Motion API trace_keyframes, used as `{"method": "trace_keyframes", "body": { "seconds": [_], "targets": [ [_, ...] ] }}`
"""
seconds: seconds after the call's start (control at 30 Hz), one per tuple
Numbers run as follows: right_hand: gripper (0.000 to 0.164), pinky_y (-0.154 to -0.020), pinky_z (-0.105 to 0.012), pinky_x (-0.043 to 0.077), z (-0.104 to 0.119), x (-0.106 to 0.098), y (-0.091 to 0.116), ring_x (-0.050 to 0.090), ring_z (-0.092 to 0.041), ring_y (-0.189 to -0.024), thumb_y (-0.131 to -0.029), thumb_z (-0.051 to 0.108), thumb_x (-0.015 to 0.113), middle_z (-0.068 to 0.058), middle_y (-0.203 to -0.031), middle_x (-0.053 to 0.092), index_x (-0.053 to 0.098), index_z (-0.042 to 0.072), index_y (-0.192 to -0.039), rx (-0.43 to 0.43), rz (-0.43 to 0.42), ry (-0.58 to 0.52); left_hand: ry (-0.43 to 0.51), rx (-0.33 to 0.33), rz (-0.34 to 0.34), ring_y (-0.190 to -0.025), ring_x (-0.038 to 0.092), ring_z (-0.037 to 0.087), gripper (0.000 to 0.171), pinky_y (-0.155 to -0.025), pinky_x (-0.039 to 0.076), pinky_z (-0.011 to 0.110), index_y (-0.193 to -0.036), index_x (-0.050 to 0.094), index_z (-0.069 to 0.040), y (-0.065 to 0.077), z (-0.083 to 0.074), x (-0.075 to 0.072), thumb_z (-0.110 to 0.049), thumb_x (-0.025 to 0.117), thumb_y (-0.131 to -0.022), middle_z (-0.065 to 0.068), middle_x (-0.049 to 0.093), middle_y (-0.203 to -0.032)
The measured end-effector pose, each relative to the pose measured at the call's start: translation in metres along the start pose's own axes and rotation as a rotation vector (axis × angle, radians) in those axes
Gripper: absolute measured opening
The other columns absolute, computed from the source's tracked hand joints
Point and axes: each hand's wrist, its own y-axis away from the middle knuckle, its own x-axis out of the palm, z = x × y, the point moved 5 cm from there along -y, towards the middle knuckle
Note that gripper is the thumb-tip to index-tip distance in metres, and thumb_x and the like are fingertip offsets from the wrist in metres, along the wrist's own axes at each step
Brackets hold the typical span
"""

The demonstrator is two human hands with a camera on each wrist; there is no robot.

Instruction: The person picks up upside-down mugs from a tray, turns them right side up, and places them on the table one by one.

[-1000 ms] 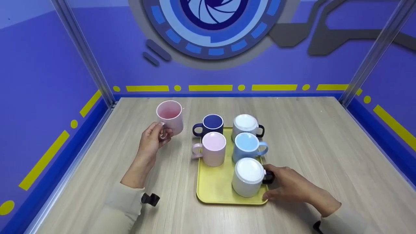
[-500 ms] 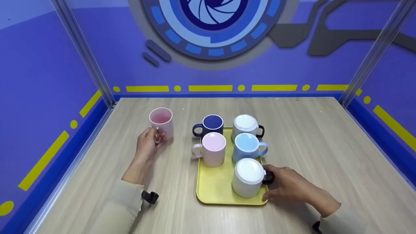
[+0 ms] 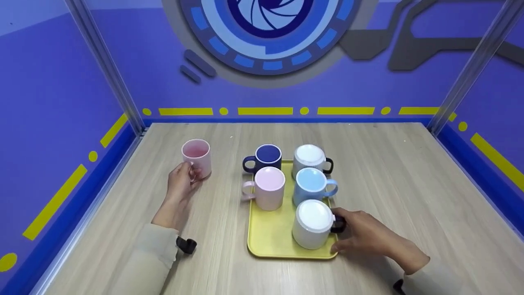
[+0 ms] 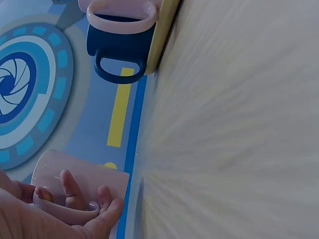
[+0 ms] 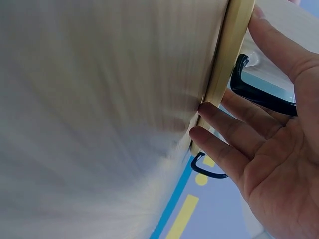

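My left hand (image 3: 180, 180) grips the handle of a pink mug (image 3: 199, 164) on the left part of the table. The left wrist view shows fingers through the mug handle (image 4: 67, 214), the base close over the tabletop. A yellow tray (image 3: 270, 241) carries several mugs. At its near right corner my right hand (image 3: 362, 233) touches the rim; in the right wrist view its straight fingers (image 5: 227, 124) and thumb meet the tray edge (image 5: 234, 50). Beside that hand stands a white mug (image 3: 313, 227), its black handle (image 5: 264, 94) between thumb and fingers.
Also on the tray are a dark blue mug (image 3: 268, 155), a light pink mug (image 3: 269, 190), a light blue mug (image 3: 310, 186) and another white mug (image 3: 309, 157). Purple-blue panels (image 3: 135, 53) wall in the wooden table (image 3: 409, 176) at the back and sides.
My left hand has carried the pink mug leftward, nearer and down toward the table. My right hand, the tray and the mugs on it have stayed in place.
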Motion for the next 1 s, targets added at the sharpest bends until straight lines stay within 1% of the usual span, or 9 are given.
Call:
{"method": "trace_keyframes", "body": {
  "seconds": [0.2,0.33,0.47,0.57,0.77,0.93,1.0],
  "targets": [
    [0.089,-0.097,-0.052,0.054,0.001,-0.001,0.001,0.068,-0.027,-0.117,-0.071,0.056,0.090,-0.004,-0.130,0.070,0.057,0.008,-0.139,-0.043,-0.015,0.025,-0.007,0.002,-0.011,-0.086,0.063,0.016,0.028,-0.079,0.058,0.031,-0.083,0.047,-0.005,-0.004,0.002,-0.005,-0.020,0.041,-0.106,-0.001,0.062,-0.083],
    [0.090,-0.098,-0.053,0.054,0.002,-0.001,0.002,0.067,-0.027,-0.118,-0.071,0.057,0.090,-0.004,-0.132,0.070,0.057,0.009,-0.139,-0.029,-0.009,0.021,-0.004,-0.009,-0.031,-0.084,0.063,0.014,0.027,-0.080,0.058,0.032,-0.082,0.047,-0.006,-0.008,0.004,-0.007,-0.019,0.041,-0.105,-0.002,0.060,-0.080],
    [0.091,-0.098,-0.054,0.054,0.002,-0.001,0.002,0.067,-0.029,-0.119,-0.071,0.056,0.091,-0.006,-0.132,0.069,0.057,0.007,-0.139,-0.020,-0.005,0.017,-0.009,-0.007,-0.026,-0.083,0.062,0.014,0.028,-0.081,0.058,0.032,-0.081,0.046,-0.006,-0.010,0.006,-0.010,-0.019,0.040,-0.106,-0.002,0.060,-0.079],
    [0.091,-0.098,-0.054,0.054,0.002,-0.001,0.002,0.067,-0.029,-0.119,-0.071,0.056,0.091,-0.007,-0.132,0.069,0.057,0.006,-0.139,-0.020,-0.003,0.013,-0.005,-0.022,-0.018,-0.083,0.062,0.014,0.030,-0.084,0.058,0.033,-0.082,0.045,-0.006,-0.012,0.007,-0.012,-0.020,0.039,-0.107,-0.002,0.060,-0.079],
    [0.090,-0.099,-0.051,0.054,0.001,0.000,0.001,0.067,-0.025,-0.120,-0.071,0.054,0.091,-0.006,-0.133,0.069,0.057,0.007,-0.139,-0.015,-0.002,0.006,0.025,-0.063,-0.004,-0.083,0.064,0.013,0.032,-0.088,0.057,0.035,-0.081,0.044,-0.008,-0.016,0.009,-0.016,-0.023,0.039,-0.109,-0.003,0.062,-0.079],
    [0.091,-0.098,-0.053,0.055,0.002,-0.001,0.001,0.067,-0.028,-0.118,-0.071,0.056,0.091,-0.007,-0.132,0.069,0.057,0.007,-0.139,-0.026,-0.005,0.014,0.052,-0.092,-0.001,-0.082,0.067,0.014,0.037,-0.088,0.058,0.035,-0.076,0.044,-0.009,-0.016,0.009,-0.022,-0.026,0.039,-0.110,-0.003,0.066,-0.077],
    [0.091,-0.098,-0.054,0.054,0.002,-0.001,0.001,0.067,-0.028,-0.118,-0.070,0.057,0.091,-0.007,-0.132,0.069,0.057,0.007,-0.139,-0.026,-0.005,0.015,0.041,-0.094,-0.001,-0.083,0.068,0.015,0.037,-0.088,0.058,0.035,-0.078,0.045,-0.009,-0.015,0.009,-0.023,-0.027,0.038,-0.110,-0.002,0.066,-0.078]
  ]
}}
